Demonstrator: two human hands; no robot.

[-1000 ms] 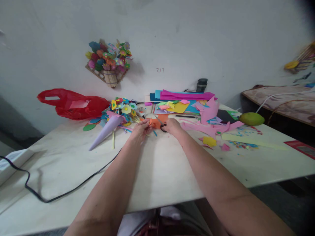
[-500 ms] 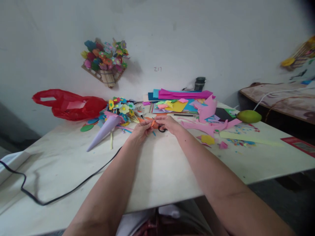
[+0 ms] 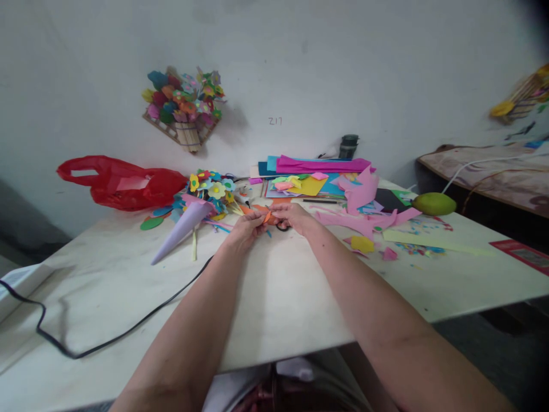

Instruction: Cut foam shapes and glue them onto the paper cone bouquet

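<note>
Between my two hands, over the far middle of the white table [image 3: 287,286], is a small piece of orange paper [image 3: 267,217]. My left hand [image 3: 249,225] pinches it from the left, fingers closed. From the right, my right hand [image 3: 294,216] pinches its other side with fingertips together. A black loop [image 3: 282,228], which looks like a scissors handle, lies just under my right hand; the rest of it is hidden. More orange paper [image 3: 281,201] lies behind my fingers. Left of my hands are paper flowers [image 3: 217,190] and a lilac paper cone [image 3: 183,232].
A red plastic bag [image 3: 124,186] lies at the back left. Stacked coloured sheets [image 3: 323,166] are at the back, pink paper offcuts [image 3: 364,220] to the right. A black cable [image 3: 150,313] crosses the left side. A green oval object [image 3: 434,203] sits at the right edge.
My right hand has shifted slightly toward the left hand, its fingers closing nearer the orange paper. The black loop is now more covered. Everything else stays put.
</note>
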